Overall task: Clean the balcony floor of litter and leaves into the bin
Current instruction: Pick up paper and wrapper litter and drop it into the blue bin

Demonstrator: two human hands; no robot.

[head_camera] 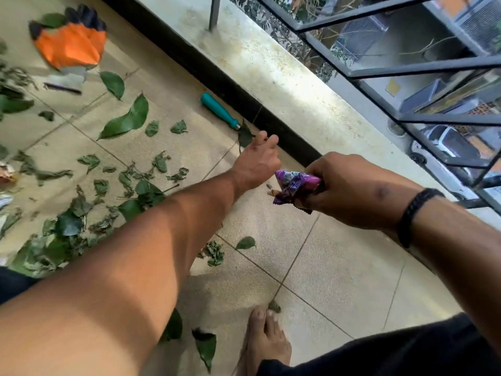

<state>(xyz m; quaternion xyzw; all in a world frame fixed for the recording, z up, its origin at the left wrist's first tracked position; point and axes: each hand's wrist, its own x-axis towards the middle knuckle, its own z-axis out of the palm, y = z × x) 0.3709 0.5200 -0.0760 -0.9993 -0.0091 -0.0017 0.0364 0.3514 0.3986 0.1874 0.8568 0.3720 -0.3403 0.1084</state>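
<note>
My left hand reaches out low over the tiled floor, fingers apart and holding nothing, its fingertips next to a dark green leaf by the black skirting. My right hand is closed around a crumpled purple snack wrapper, held above the floor. Several green leaves and torn leaf bits lie scattered over the tiles to the left. An orange and black wrapper lies at the far left. No bin is in view.
A teal-handled tool lies against the black skirting beyond my left hand. A concrete ledge with a metal railing runs along the right. My bare foot stands at the bottom centre, with leaves beside it.
</note>
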